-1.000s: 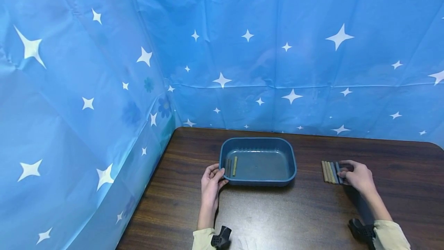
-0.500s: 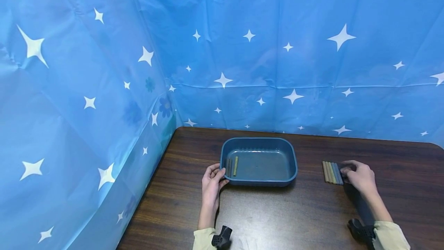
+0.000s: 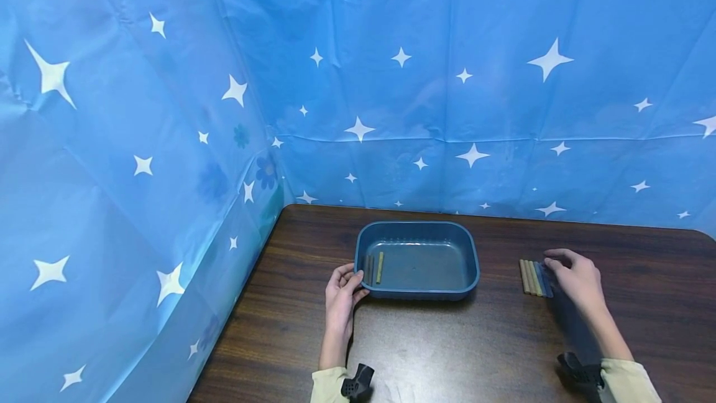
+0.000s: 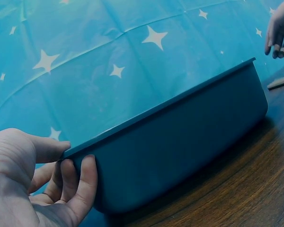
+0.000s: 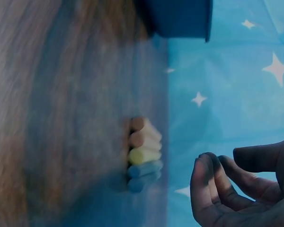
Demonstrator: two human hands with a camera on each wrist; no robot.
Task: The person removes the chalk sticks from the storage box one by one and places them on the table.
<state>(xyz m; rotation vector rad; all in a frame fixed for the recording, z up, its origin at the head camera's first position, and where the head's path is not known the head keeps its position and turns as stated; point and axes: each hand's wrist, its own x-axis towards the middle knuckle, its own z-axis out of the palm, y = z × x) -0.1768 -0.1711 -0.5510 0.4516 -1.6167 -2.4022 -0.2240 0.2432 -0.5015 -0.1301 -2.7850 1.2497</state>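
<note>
My left hand [image 3: 340,297] pinches the near left corner of a blue plastic tub [image 3: 416,295]. In the left wrist view the thumb lies over the rim, with fingertips against the tub's outer wall. Two dark chalk sticks [image 3: 369,269] and a yellow one [image 3: 380,268] lie at the tub's left end. To the right, several chalk sticks [image 3: 535,278] lie side by side on the table. Their ends show in the right wrist view as orange-brown, yellow [image 5: 141,156] and blue [image 5: 136,185]. Just over the blue end hovers my right hand [image 3: 578,282], fingers loosely bent, holding nothing.
A dark wood-grain table [image 3: 436,353] carries everything. Blue sheeting with white stars [image 3: 414,98] stands behind its back edge and along its left side. Black wrist cameras [image 3: 358,382] are strapped on both wrists.
A second ago my right fingers touched the blue chalk at the row's right end, with a small gap in the row. That gap has closed, and the hand has lifted off. The left hand stays put.
</note>
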